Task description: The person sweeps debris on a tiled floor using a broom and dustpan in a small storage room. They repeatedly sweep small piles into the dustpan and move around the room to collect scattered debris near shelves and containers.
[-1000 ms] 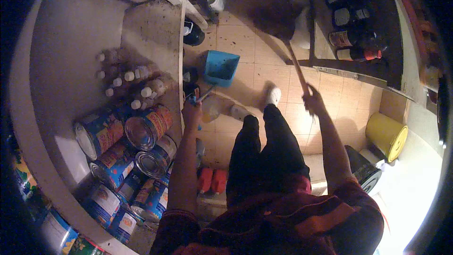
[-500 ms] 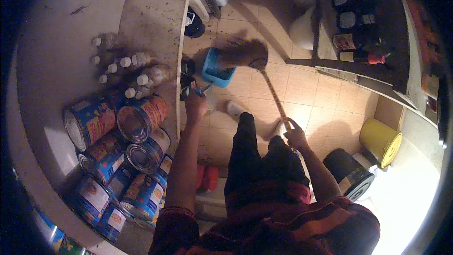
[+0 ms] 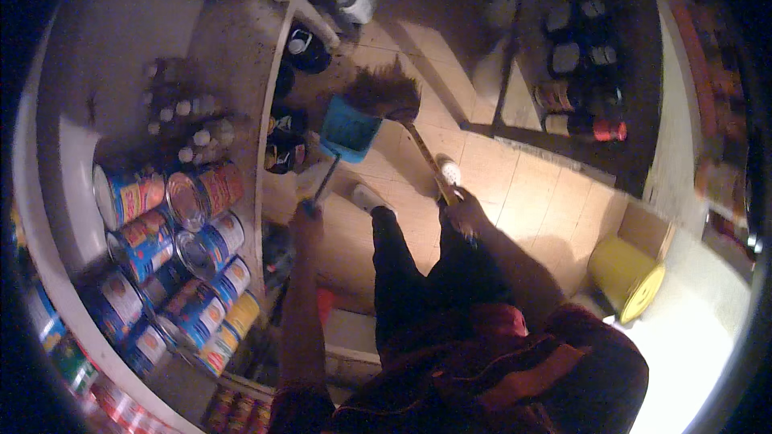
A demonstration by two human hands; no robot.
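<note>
My left hand (image 3: 307, 225) is closed around the end of the long handle of a blue dustpan (image 3: 342, 147), whose pan lies low over the tiled floor near the shelf on the left. In my right hand (image 3: 466, 213) is the patterned stick of a broom (image 3: 420, 145), gripped near my right knee. The broom's brown, frayed bristles are at the pan's far right edge, blurred in part. Whether they touch the pan I cannot tell. Below my hands are my dark-trousered legs and light, perforated shoes (image 3: 450, 170).
Large cans (image 3: 197, 313) and white-capped bottles (image 3: 201, 137) fill the left shelf. Dark jugs (image 3: 307, 52) stand beneath it. Dark bottles (image 3: 567, 124) line the right shelf. A yellow bucket (image 3: 627, 277) lies tipped at lower right, by a pale wall.
The view has shifted and turned. The dustpan has tilted, and its handle now shows more fully. The broom's bristles have moved from over the pan to its far edge. My right hand is higher.
</note>
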